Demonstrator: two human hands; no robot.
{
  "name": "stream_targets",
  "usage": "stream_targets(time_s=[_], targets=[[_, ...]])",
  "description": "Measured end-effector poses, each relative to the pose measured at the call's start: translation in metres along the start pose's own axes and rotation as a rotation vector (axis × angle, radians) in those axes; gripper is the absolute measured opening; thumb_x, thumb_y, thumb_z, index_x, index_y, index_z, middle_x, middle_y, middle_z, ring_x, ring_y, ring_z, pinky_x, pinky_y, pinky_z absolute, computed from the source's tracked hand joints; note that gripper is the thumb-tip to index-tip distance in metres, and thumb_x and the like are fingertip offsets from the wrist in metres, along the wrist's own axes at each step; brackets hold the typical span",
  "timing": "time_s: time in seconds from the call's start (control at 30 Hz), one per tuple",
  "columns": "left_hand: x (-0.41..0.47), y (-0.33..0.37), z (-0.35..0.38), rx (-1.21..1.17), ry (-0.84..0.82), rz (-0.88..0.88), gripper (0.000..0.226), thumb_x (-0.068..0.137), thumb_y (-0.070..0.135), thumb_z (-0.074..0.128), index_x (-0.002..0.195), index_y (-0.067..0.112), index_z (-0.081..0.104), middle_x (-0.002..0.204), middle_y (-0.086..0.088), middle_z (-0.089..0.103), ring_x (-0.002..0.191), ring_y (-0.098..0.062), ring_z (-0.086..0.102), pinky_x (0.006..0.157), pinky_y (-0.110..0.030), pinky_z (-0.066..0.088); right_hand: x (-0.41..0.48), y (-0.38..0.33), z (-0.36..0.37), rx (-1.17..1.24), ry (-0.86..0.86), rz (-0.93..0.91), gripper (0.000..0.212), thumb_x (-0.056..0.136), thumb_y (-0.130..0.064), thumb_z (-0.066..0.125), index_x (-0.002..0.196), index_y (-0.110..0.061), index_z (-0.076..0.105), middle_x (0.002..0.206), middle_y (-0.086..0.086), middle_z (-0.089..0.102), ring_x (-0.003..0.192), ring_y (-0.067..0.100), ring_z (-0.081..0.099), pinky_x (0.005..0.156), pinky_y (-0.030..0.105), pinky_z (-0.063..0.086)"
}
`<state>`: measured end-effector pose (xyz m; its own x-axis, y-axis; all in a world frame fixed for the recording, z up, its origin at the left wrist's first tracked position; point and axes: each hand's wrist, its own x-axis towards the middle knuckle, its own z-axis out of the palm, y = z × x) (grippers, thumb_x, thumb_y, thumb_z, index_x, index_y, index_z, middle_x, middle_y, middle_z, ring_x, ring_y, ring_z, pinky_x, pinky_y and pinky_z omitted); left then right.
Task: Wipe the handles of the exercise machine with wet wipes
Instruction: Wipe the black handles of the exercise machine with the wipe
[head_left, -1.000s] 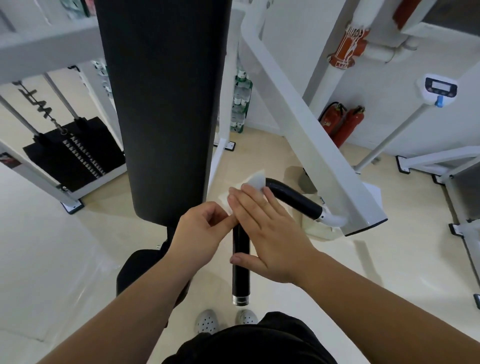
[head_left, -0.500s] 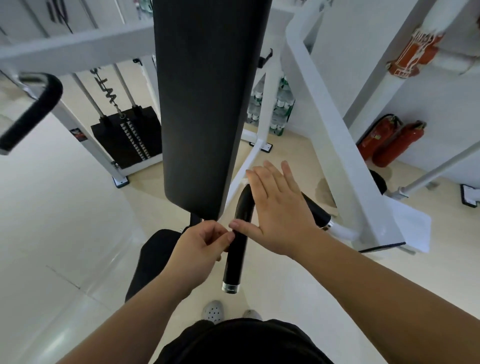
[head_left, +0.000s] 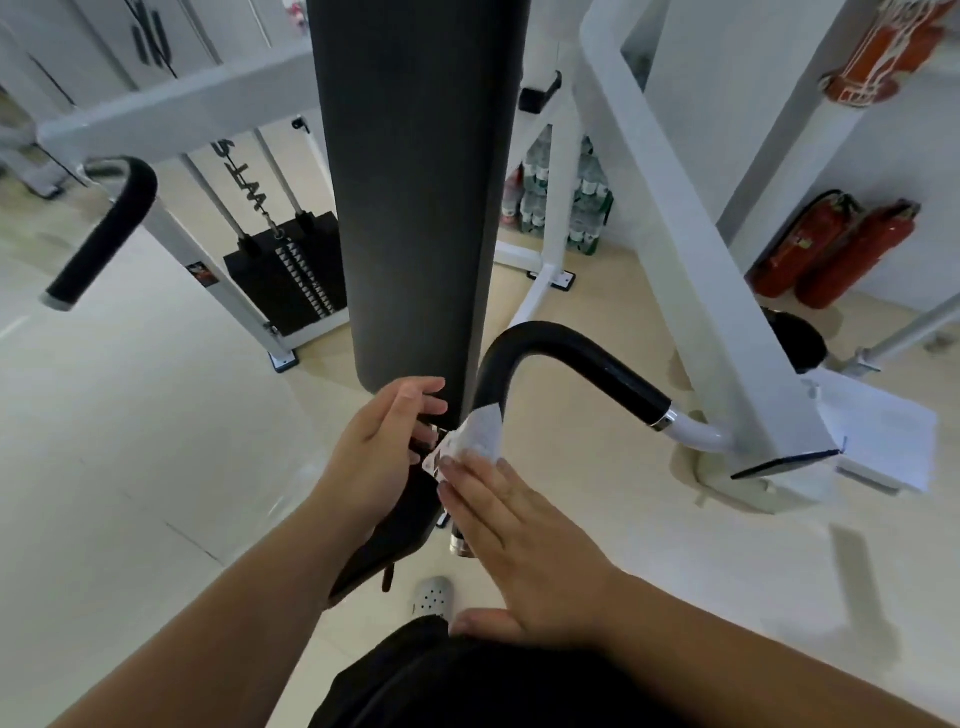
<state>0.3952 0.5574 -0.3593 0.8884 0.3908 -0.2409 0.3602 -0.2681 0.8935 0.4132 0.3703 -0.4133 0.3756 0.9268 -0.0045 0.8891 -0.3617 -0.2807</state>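
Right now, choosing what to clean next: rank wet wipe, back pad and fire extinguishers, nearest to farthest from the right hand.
1. Wet wipe, under the right hand.
2. Back pad, just left.
3. Fire extinguishers, far right wall.

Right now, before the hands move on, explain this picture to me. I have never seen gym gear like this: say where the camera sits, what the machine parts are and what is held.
The camera sits on the person's head, looking down past both arms to the floor. The tall dark slab is the machine's back pad. The curved black bar beside it is a handle on a white frame; a second handle shows far left, with the weight stack beyond it. The right hand presses a wet wipe flat against the near handle with straight fingers. The left hand hovers by the wipe's edge, fingers curled; whether it pinches the wipe cannot be told.
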Motion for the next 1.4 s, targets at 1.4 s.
stream_targets(time_s=[1.4], targets=[[0.067, 0.019, -0.049, 0.095, -0.726, 0.146, 0.044, 0.098, 0.069, 0.018, 0.136, 0.066, 0.04, 0.133, 0.016, 0.061, 0.12, -0.014, 0.056, 0.099, -0.038, 0.029, 0.074, -0.092, 0.024, 0.006, 0.326, 0.974, 0.094, 0.097, -0.07, 0.021, 0.156, -0.003, -0.01, 0.165, 0.015, -0.021, 0.153, 0.025, -0.021, 0.125, 0.045, 0.011]])
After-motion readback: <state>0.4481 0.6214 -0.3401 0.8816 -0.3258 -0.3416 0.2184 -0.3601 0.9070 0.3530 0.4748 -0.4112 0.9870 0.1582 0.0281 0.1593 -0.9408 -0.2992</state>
